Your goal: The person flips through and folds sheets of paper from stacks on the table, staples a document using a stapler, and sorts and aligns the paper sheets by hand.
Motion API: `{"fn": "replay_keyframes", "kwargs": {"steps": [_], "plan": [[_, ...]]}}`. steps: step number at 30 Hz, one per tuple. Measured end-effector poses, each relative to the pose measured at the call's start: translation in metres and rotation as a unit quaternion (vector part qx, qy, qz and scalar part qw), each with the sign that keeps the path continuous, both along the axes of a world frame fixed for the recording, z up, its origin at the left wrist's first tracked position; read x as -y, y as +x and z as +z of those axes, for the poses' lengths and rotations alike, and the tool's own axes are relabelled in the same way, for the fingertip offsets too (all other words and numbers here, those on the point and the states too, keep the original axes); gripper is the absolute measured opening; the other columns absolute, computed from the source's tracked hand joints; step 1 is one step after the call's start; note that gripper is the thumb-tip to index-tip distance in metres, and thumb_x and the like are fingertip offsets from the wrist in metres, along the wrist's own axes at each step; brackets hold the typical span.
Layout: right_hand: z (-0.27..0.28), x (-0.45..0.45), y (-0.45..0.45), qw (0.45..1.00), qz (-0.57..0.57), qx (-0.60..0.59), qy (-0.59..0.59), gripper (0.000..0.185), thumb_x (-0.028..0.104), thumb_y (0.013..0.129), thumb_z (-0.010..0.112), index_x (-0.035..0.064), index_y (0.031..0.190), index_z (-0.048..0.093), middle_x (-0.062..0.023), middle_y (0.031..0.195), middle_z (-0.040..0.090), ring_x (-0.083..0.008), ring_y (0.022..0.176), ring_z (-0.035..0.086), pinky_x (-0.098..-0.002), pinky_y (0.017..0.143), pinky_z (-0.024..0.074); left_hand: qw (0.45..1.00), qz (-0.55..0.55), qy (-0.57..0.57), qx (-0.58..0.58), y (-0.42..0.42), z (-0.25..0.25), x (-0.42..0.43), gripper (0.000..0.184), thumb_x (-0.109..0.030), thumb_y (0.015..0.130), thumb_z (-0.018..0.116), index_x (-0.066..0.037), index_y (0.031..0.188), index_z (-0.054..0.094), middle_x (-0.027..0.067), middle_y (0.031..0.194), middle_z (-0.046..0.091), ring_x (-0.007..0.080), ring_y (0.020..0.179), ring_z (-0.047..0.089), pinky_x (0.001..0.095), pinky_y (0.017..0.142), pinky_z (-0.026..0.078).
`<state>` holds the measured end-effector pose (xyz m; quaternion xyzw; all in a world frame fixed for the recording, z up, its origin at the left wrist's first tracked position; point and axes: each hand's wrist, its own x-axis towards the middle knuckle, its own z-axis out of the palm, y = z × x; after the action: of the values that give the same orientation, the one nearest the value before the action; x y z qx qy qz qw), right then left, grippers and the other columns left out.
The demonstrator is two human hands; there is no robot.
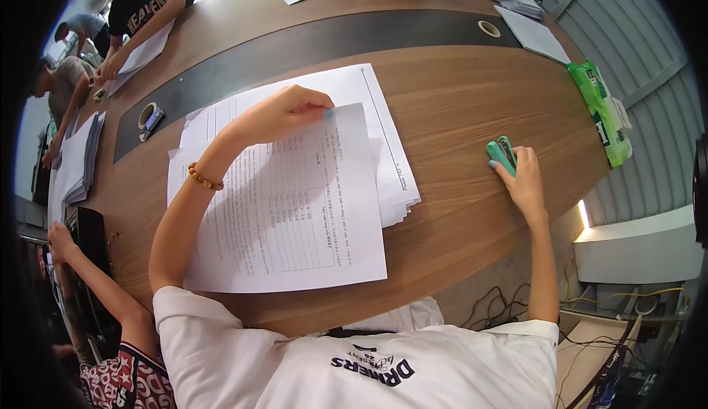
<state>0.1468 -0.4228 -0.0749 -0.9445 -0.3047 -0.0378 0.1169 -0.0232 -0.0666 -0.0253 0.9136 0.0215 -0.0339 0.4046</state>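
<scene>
My left hand (291, 116) reaches across a printed sheet (295, 217) and pinches its upper edge near the corner. The sheet bears dense text and a table, and rests at a slight angle over more papers. Behind it, a stack of printed pages (383, 125) shows its uneven edges on the right. Well to the right of the papers, my right hand (525, 184) is closed around a small teal stapler (501, 160) just over the wooden tabletop. Its jaws point away from me.
A roll of tape (489, 29) lies on the dark table strip. Another roll (147, 116) sits at left beside a small dark object. A green packet (599, 118) stands at the table's right edge. Other people handle papers at left (77, 154). Cables (494, 306) run below.
</scene>
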Motion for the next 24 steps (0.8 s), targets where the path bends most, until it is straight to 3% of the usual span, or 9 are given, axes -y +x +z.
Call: {"fn": "replay_keyframes", "kwargs": {"steps": [2, 4, 6, 7, 9, 12, 18, 22, 24], "plan": [[0.005, -0.003, 0.011, 0.997, 0.006, -0.061, 0.036, 0.042, 0.032, 0.079, 0.058, -0.0013, 0.100, 0.045, -0.0157, 0.096, 0.050, -0.0277, 0.085, 0.050, -0.0358, 0.072, 0.0411, 1.000, -0.002, -0.013, 0.013, -0.001, 0.000, 0.001, 0.016, -0.005, 0.080, 0.047, 0.004, 0.084, 0.058, 0.0046, 0.074, 0.057, 0.0083, 0.066, 0.049, 0.0216, 0.062, 0.040], [0.026, -0.017, 0.012, 0.987, 0.002, -0.128, 0.100, 0.037, 0.030, 0.080, 0.056, 0.0007, 0.100, 0.046, -0.0113, 0.083, 0.053, -0.0210, 0.073, 0.052, -0.0304, 0.065, 0.0411, 0.999, -0.005, -0.026, 0.026, -0.001, 0.000, 0.003, 0.016, -0.007, 0.080, 0.047, 0.004, 0.083, 0.058, 0.0043, 0.073, 0.056, 0.0079, 0.065, 0.049, 0.0215, 0.061, 0.040], [0.043, -0.034, 0.009, 0.912, 0.113, -0.292, 0.265, 0.035, 0.030, 0.082, 0.054, 0.0034, 0.103, 0.047, -0.0055, 0.075, 0.053, -0.0129, 0.064, 0.049, -0.0259, 0.057, 0.0399, 0.998, 0.009, -0.052, 0.014, -0.001, -0.002, 0.004, 0.018, -0.010, 0.080, 0.048, 0.003, 0.081, 0.060, 0.0052, 0.071, 0.058, 0.0089, 0.062, 0.050, 0.0214, 0.060, 0.041], [0.054, -0.045, 0.004, 0.911, 0.111, -0.296, 0.264, 0.035, 0.030, 0.082, 0.054, 0.0034, 0.103, 0.047, -0.0055, 0.075, 0.053, -0.0129, 0.064, 0.049, -0.0259, 0.057, 0.0399, 0.998, 0.009, -0.055, 0.011, -0.001, -0.004, 0.005, 0.018, -0.010, 0.080, 0.048, 0.003, 0.081, 0.060, 0.0052, 0.071, 0.058, 0.0089, 0.062, 0.050, 0.0214, 0.060, 0.041], [0.073, -0.070, -0.007, 0.900, 0.194, -0.350, 0.174, 0.033, 0.033, 0.082, 0.053, 0.0050, 0.099, 0.051, -0.0013, 0.070, 0.053, -0.0065, 0.061, 0.047, -0.0205, 0.052, 0.0363, 0.998, 0.039, -0.047, 0.025, -0.001, -0.007, 0.006, 0.021, -0.014, 0.079, 0.050, 0.002, 0.080, 0.063, 0.0067, 0.071, 0.060, 0.0103, 0.062, 0.053, 0.0218, 0.060, 0.042], [0.078, -0.110, -0.014, 0.871, 0.306, -0.371, 0.101, 0.034, 0.037, 0.082, 0.051, 0.0045, 0.090, 0.057, 0.0000, 0.063, 0.052, -0.0055, 0.055, 0.045, -0.0193, 0.044, 0.0326, 0.997, 0.056, -0.048, 0.020, -0.001, -0.009, 0.006, 0.022, -0.015, 0.079, 0.050, 0.001, 0.081, 0.065, 0.0079, 0.073, 0.062, 0.0117, 0.063, 0.055, 0.0220, 0.060, 0.043], [0.080, -0.156, -0.011, 0.818, 0.244, -0.520, 0.023, 0.040, 0.045, 0.078, 0.054, 0.0058, 0.081, 0.061, -0.0005, 0.060, 0.053, -0.0049, 0.047, 0.041, -0.0180, 0.036, 0.0259, 0.998, 0.045, -0.050, 0.000, 0.001, -0.005, 0.005, 0.025, -0.017, 0.074, 0.051, 0.001, 0.084, 0.065, 0.0110, 0.073, 0.063, 0.0151, 0.061, 0.057, 0.0248, 0.059, 0.045], [0.082, -0.170, -0.010, 0.830, 0.237, -0.505, -0.021, 0.043, 0.048, 0.076, 0.055, 0.0055, 0.077, 0.062, -0.0014, 0.060, 0.055, -0.0046, 0.045, 0.039, -0.0178, 0.037, 0.0258, 0.995, 0.042, -0.072, -0.047, 0.008, -0.007, -0.001, 0.025, -0.018, 0.072, 0.052, 0.000, 0.083, 0.066, 0.0099, 0.071, 0.062, 0.0141, 0.059, 0.056, 0.0231, 0.056, 0.042], [0.082, -0.175, -0.012, 0.831, 0.243, -0.497, -0.056, 0.044, 0.049, 0.074, 0.056, 0.0053, 0.074, 0.062, -0.0016, 0.059, 0.056, -0.0046, 0.045, 0.039, -0.0186, 0.037, 0.0261, 0.994, 0.040, -0.046, -0.086, 0.010, -0.005, -0.002, 0.021, -0.013, 0.073, 0.053, 0.003, 0.082, 0.065, 0.0055, 0.071, 0.061, 0.0081, 0.060, 0.053, 0.0199, 0.058, 0.040]]}}
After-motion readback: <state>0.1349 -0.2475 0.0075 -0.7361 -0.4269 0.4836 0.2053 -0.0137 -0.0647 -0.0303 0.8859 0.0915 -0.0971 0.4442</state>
